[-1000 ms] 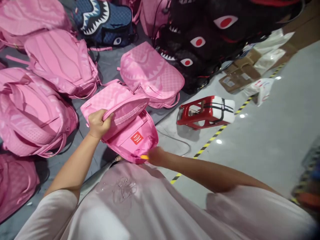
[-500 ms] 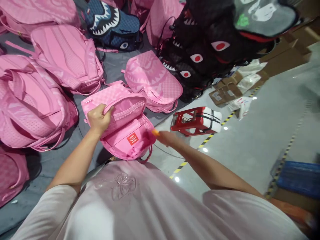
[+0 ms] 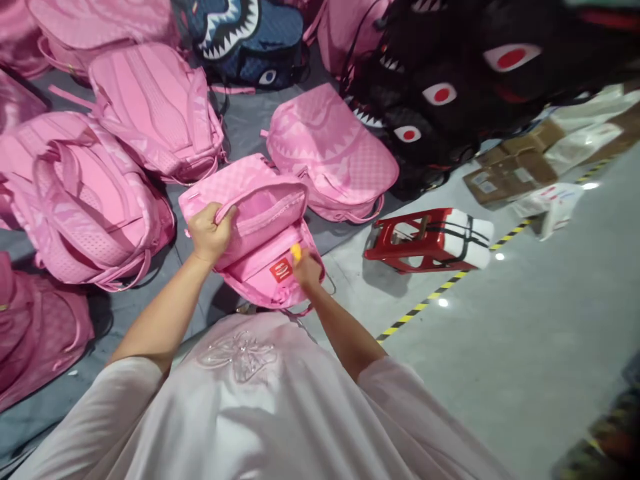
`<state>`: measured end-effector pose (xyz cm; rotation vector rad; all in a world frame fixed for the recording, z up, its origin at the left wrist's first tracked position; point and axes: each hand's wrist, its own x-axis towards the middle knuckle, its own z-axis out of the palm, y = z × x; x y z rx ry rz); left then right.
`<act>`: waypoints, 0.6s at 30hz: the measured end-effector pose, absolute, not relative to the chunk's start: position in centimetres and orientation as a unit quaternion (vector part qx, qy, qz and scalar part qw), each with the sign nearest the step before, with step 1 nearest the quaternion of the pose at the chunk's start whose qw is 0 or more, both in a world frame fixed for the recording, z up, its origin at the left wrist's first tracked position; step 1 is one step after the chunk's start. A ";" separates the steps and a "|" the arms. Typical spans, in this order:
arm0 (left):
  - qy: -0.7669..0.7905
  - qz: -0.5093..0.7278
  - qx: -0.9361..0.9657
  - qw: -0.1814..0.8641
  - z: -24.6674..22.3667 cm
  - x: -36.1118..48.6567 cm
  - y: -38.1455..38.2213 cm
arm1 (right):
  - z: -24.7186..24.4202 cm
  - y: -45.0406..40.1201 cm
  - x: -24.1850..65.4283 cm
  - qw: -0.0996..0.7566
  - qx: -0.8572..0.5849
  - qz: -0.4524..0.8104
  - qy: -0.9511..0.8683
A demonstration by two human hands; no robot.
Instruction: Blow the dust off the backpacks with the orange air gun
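A pink backpack [image 3: 260, 250] lies unzipped in front of me, its lining and a red label [image 3: 281, 270] showing. My left hand [image 3: 211, 230] is closed on the edge of the raised flap and holds the bag open. Over the open inside, close to the label, is my right hand [image 3: 307, 270], fingers closed round a small yellow-orange object [image 3: 297, 252]. Most of that object is hidden in the fist, so its kind cannot be made out.
Pink backpacks [image 3: 90, 200] lie to the left on a grey cloth [image 3: 200, 307]. A blue shark-mouth backpack [image 3: 250, 43] and several black ones [image 3: 425, 100] are beyond. A red stool [image 3: 413, 240] with a white pad, cardboard boxes [image 3: 515, 173] and yellow-black tape [image 3: 430, 300] are at right.
My right hand has moved left from beside the bag to over its open inside, carrying the yellow-orange object. My left hand still grips the flap. The view has shifted slightly.
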<state>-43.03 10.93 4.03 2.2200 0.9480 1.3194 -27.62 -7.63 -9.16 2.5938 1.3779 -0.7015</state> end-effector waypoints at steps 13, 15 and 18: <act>0.267 0.484 0.815 0.172 4.2 -41.5 10.8 | -12.1 -10.3 -29.7 -0.131 0.884 -0.174 0.413; 0.238 0.474 0.832 0.164 4.7 -41.4 10.8 | -11.3 -10.2 -29.8 -0.126 0.886 -0.185 0.406; 0.216 0.454 0.853 0.142 5.2 -41.3 11.2 | -9.9 -9.9 -29.6 -0.108 0.882 -0.206 0.410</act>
